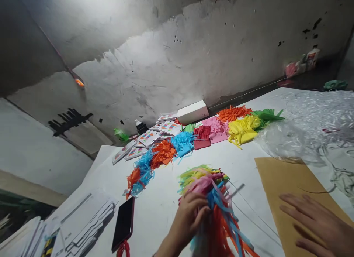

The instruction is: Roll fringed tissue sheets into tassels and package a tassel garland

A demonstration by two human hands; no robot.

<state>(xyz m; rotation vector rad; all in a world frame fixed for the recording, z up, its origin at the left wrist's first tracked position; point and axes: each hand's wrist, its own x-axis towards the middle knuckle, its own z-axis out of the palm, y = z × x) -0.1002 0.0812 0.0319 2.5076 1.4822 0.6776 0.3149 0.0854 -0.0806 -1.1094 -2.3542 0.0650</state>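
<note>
My left hand [190, 214] has its fingers curled on a bundle of tissue-paper tassels [203, 183], with pink, yellow, green, blue and orange strips. The strips trail toward me past the wrist, and the lower ones are blurred. Thin string [251, 216] runs from the bundle to the right. Fingers stretched out and apart, my right hand [318, 220] is over a brown cardboard sheet [276, 183] with nothing visible in it. Whether it touches the sheet I cannot tell.
Several fringed paper stacks [203, 139] curve across the white table [160, 212]. Behind them are printed packets [149, 138] and a white box [193, 112]. A phone [123, 223] and white paper stacks [85, 220] lie at left; clear plastic bags [293, 139] spread at right.
</note>
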